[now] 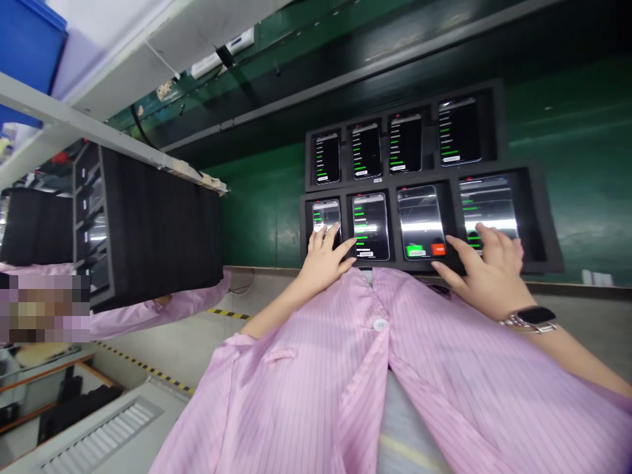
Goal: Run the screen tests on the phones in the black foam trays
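Note:
Two black foam trays lie one behind the other, each holding several smartphones with lit screens. My left hand (pixel 324 258) is open, its fingertips over the lower part of the leftmost phone (pixel 326 212) in the near tray (pixel 548 224). Beside it, a phone (pixel 371 220) shows green and white text lines. Another phone (pixel 421 214) displays a green and a red button near its bottom edge. My right hand (pixel 486 270), with a watch on the wrist, is open and spread over the bottom of the rightmost phone (pixel 488 197). Whether the fingertips touch the glass, I cannot tell.
The far tray (pixel 500 118) carries more phones, such as the one at its right end (pixel 460 131). A tall stack of black foam trays (pixel 162 224) stands at left on the green bench (pixel 261 217). Beyond it is another person's pink sleeve (pixel 148 316). A metal rail (pixel 148 155) runs above.

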A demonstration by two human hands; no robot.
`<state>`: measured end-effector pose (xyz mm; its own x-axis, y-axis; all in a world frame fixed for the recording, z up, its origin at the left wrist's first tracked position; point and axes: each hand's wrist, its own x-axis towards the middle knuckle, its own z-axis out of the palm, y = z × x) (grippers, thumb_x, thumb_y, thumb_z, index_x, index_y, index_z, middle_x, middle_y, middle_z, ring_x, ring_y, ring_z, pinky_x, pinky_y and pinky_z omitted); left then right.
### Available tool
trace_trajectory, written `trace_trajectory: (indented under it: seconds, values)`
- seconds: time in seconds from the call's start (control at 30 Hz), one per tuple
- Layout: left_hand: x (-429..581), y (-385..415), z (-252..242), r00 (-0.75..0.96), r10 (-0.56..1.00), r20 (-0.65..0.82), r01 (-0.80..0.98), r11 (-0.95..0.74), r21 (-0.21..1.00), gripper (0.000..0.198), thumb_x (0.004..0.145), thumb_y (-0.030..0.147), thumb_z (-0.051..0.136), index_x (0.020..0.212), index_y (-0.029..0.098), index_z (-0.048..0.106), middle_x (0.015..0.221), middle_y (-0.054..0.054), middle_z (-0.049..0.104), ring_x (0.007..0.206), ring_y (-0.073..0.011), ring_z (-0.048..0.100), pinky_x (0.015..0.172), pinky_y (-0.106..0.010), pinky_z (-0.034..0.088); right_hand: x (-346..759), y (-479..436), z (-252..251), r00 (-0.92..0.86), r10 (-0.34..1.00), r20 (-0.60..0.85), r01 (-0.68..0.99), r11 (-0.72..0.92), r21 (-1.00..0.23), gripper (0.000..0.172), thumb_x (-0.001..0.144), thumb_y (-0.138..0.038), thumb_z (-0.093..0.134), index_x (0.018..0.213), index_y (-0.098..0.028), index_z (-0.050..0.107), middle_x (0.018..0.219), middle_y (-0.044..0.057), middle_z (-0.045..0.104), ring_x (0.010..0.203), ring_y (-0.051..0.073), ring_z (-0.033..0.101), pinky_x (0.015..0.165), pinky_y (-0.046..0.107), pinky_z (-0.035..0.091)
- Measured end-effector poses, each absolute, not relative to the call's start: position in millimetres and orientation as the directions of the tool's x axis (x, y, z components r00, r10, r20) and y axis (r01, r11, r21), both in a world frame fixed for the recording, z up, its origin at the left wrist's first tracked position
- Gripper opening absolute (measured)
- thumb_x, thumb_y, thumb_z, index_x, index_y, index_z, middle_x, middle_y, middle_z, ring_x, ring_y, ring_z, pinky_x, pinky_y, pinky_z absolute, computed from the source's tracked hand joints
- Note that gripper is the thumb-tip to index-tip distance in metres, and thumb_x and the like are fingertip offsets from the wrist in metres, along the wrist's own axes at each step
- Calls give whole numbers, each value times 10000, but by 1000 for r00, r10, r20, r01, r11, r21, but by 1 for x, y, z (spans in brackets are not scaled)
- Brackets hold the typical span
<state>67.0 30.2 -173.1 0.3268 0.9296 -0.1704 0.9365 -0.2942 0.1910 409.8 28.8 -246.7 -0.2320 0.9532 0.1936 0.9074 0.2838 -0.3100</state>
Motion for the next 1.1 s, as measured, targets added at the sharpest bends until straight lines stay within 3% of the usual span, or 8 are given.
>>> trace_trajectory:
  seconds: [0.2, 0.3, 0.47, 0.6, 0.8, 0.93, 1.1]
  values:
    - [83, 34, -180, 269, 929, -255, 961, -242, 133, 476, 1040, 558, 608, 1472, 358, 636, 1684, -128, 355, 1506, -442, 367, 1245, -739, 284, 405, 27, -230, -192, 981, -22, 944, 178, -277, 577, 1059, -581, 441, 1375, -188, 721, 1631, 265, 374, 1426, 481, 407, 1163, 826, 241]
    - [85, 43, -187, 241, 925, -293, 968, -208, 137, 552, 998, 625, 646, 1499, 395, 610, 1713, -105, 312, 1528, -491, 321, 1233, -786, 250, 400, 35, -226, -172, 984, -41, 952, 155, -265, 527, 1056, -560, 485, 1380, -221, 728, 1639, 235, 398, 1433, 490, 383, 1151, 853, 220]
    - [87, 75, -197, 157, 955, -250, 984, -129, 126, 603, 962, 649, 685, 1520, 444, 584, 1730, -73, 294, 1542, -529, 289, 1237, -818, 187, 394, 69, -219, -162, 986, -40, 947, 144, -287, 588, 1059, -596, 497, 1428, -186, 700, 1673, 267, 335, 1457, 530, 339, 1143, 861, 183]
    - [90, 88, -198, 124, 965, -229, 987, -95, 133, 564, 955, 638, 703, 1481, 450, 624, 1732, -57, 291, 1530, -521, 314, 1243, -816, 170, 395, 86, -217, -179, 981, -70, 952, 155, -266, 613, 1033, -629, 543, 1409, -175, 714, 1684, 264, 306, 1446, 557, 336, 1153, 846, 152]
    - [89, 67, -194, 126, 982, -140, 983, -105, 149, 657, 996, 610, 663, 1593, 392, 495, 1761, -97, 215, 1602, -439, 207, 1284, -751, 143, 391, 78, -220, -185, 982, -22, 938, 170, -303, 632, 1058, -602, 492, 1535, -203, 603, 1688, 294, 285, 1493, 538, 312, 1158, 846, 164]
    - [86, 53, -197, 143, 982, -126, 983, -126, 136, 662, 998, 597, 668, 1592, 357, 502, 1754, -117, 240, 1616, -427, 179, 1300, -722, 122, 391, 74, -223, -223, 973, -61, 937, 197, -287, 588, 1043, -609, 524, 1488, -249, 656, 1711, 263, 253, 1530, 569, 233, 1167, 838, 143]
    - [82, 44, -203, 156, 979, -131, 981, -138, 136, 671, 989, 605, 675, 1590, 363, 502, 1747, -110, 268, 1615, -429, 189, 1297, -723, 138, 400, 58, -225, -275, 958, -77, 940, 252, -231, 547, 1071, -608, 446, 1436, -285, 693, 1711, 234, 253, 1545, 517, 256, 1169, 838, 139]
